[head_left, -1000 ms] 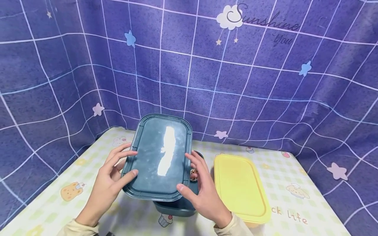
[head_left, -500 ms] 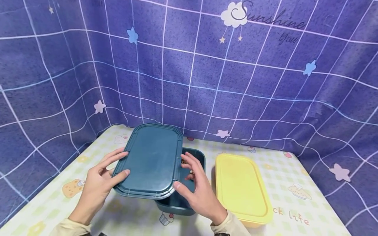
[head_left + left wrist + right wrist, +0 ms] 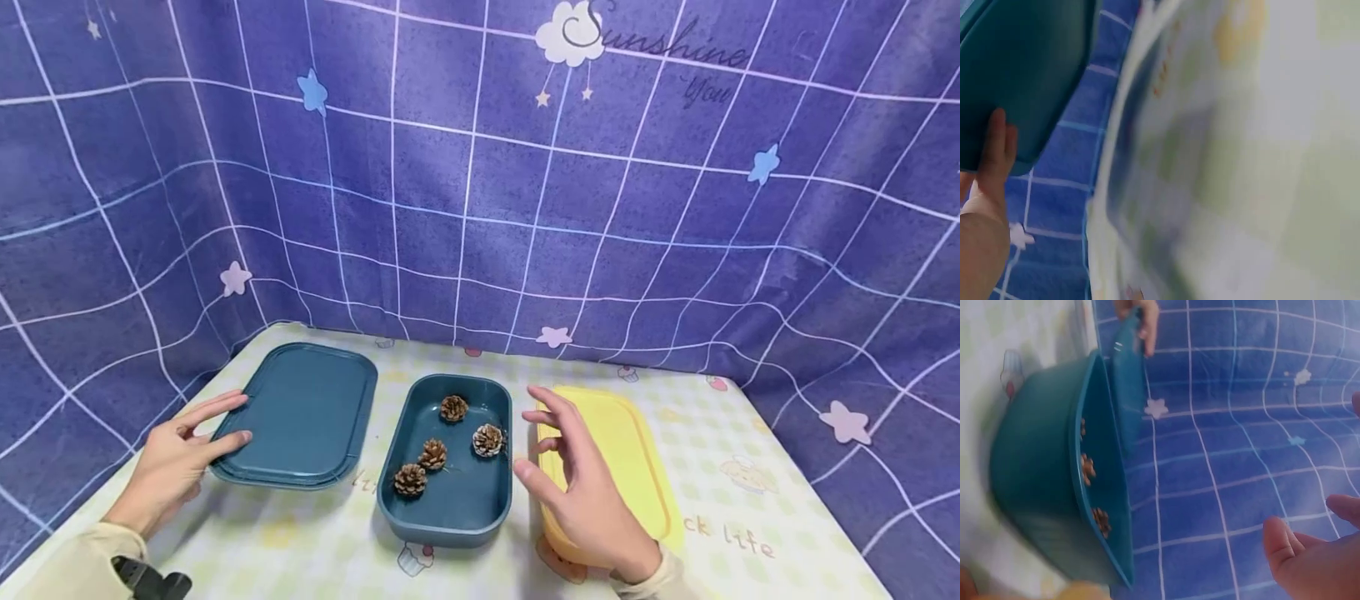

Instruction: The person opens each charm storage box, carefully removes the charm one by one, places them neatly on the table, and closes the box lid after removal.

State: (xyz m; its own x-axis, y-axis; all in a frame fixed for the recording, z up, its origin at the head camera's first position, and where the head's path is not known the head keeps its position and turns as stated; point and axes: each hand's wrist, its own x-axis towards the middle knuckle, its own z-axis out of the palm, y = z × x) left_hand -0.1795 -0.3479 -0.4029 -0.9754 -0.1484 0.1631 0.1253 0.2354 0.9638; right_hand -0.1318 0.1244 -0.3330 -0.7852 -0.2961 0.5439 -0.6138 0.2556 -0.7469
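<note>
Head view: flat, dark teal, round-cornered lid (image 3: 303,412) in the left fingers (image 3: 217,407).

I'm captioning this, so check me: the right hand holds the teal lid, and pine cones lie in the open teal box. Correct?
Not quite: the head view shows the left hand holding the teal lid. The rest stands: pine cones lie in the open teal box.

Violet-blue backdrop (image 3: 435,192), pale grid lines (image 3: 474,133), white cloud print (image 3: 572,35) high up, "Sunshine" lettering (image 3: 675,46) overlapping it, green-and-white checked worktop (image 3: 322,550), cupcake print (image 3: 415,559).
</note>
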